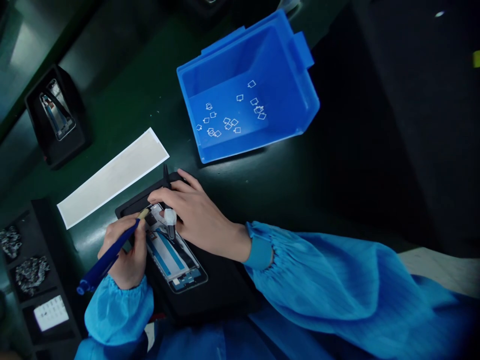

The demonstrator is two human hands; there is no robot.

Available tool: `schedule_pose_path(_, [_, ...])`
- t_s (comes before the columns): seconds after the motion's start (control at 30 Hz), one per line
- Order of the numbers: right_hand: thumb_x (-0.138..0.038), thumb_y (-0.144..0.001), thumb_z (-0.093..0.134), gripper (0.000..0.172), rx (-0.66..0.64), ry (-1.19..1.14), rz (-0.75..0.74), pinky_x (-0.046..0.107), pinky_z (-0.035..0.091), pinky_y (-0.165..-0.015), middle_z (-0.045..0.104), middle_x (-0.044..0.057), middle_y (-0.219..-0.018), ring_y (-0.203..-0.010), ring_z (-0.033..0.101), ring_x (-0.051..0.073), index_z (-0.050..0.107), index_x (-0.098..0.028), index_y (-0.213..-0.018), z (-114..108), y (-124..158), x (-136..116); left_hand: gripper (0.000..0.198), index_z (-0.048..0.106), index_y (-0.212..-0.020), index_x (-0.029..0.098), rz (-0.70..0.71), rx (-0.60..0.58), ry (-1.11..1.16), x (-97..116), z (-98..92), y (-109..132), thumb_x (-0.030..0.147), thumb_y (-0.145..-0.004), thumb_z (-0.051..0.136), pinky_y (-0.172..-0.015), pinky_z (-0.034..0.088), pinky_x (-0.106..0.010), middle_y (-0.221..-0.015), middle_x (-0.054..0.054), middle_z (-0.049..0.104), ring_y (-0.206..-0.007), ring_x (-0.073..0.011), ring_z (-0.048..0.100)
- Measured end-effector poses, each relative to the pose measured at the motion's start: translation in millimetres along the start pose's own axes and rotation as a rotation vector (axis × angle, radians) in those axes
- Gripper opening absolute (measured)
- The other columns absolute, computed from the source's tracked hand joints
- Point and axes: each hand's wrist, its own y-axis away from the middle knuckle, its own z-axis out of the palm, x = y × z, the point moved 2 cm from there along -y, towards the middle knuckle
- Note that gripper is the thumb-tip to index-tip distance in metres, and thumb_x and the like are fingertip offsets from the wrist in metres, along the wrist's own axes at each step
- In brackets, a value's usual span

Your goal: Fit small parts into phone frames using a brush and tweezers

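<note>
My left hand [125, 250] is closed around a blue pen-like tool [108, 257], whose pale tip points at the upper end of an opened phone [170, 255]. The phone lies in a black foam tray [221, 285], its inner frame and blue strips showing. Black tweezers [165, 175] are tucked in my right hand [202, 220], with one end sticking out past the fingers and the other over the phone. A white wrap [170, 216] shows at the right thumb. The right index fingertip is at the phone's upper edge; the exact contact is hidden.
A blue bin [277, 115] with several small white-outlined frames stands beyond my right hand. A pale strip sheet [112, 177] lies behind the tray. Another phone [58, 112] sits in a black tray [80, 132] at the upper left. A compartmented black box [48, 230] holds small parts at left.
</note>
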Motion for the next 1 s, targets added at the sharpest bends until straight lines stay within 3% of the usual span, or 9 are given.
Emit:
schedule_pose_path(0.23, [0.003,-0.081,0.048,0.043,0.007,0.001,0.001,0.055,0.021,-0.121,0.068,0.001,-0.107,-0.103,0.059,0.022,0.053,-0.024,-0.114,-0.2,0.1,-0.1,0.017,0.062,-0.094,0.019,-0.009,-0.021,-0.069,0.3,-0.4,1.4,0.011,-0.081,0.071,-0.073,0.061,-0.032,-0.088,-0.002,0.070,-0.082,-0.0183,0.073])
schedule_pose_path(0.77, [0.004,-0.080,0.048,0.044,-0.001,0.013,-0.001,0.053,0.019,-0.122,0.068,0.001,-0.105,-0.104,0.059,0.022,0.053,-0.023,-0.114,0.0,0.2,0.2,0.025,0.063,-0.096,0.020,0.006,-0.039,-0.115,-0.5,-0.9,4.0,0.008,-0.077,0.074,-0.076,0.059,-0.028,-0.091,-0.002,0.071,-0.084,-0.0169,0.072])
schedule_pose_path(1.0, [0.003,-0.080,0.047,0.044,-0.004,0.014,0.002,0.053,0.019,-0.122,0.068,0.001,-0.106,-0.105,0.059,0.022,0.053,-0.024,-0.114,-0.3,0.0,-0.3,0.019,0.062,-0.095,0.020,0.035,-0.088,-0.200,9.0,-2.6,-6.7,0.012,-0.081,0.073,-0.074,0.056,-0.026,-0.088,-0.001,0.071,-0.081,-0.0150,0.071])
